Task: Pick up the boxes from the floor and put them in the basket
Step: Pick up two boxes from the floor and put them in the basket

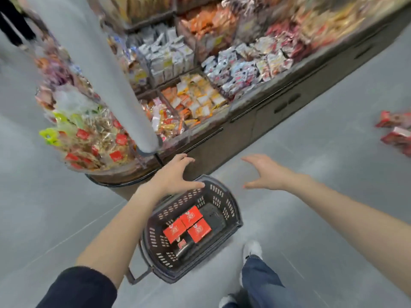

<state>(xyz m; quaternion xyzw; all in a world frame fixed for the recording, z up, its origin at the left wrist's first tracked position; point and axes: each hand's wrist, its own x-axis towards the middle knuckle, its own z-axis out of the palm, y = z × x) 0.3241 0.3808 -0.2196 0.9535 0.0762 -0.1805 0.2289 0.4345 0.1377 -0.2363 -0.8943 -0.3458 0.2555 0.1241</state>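
Grey floor runs across the whole view. A long dark display counter, stocked with blurred snack packets, crosses the far side. A grey pillar stands at the far left.

A dark plastic basket with slotted walls sits on the floor, centre near. Three red boxes in the basket lie flat and side by side, each lid bearing a white mark. More red boxes on the floor lie jumbled at the far right edge, well apart from the basket; they are blurred.

The left hand hovers over the basket's far rim, fingers spread, holding nothing; contact with the rim cannot be determined. The right hand is likewise spread and empty, right of the basket.
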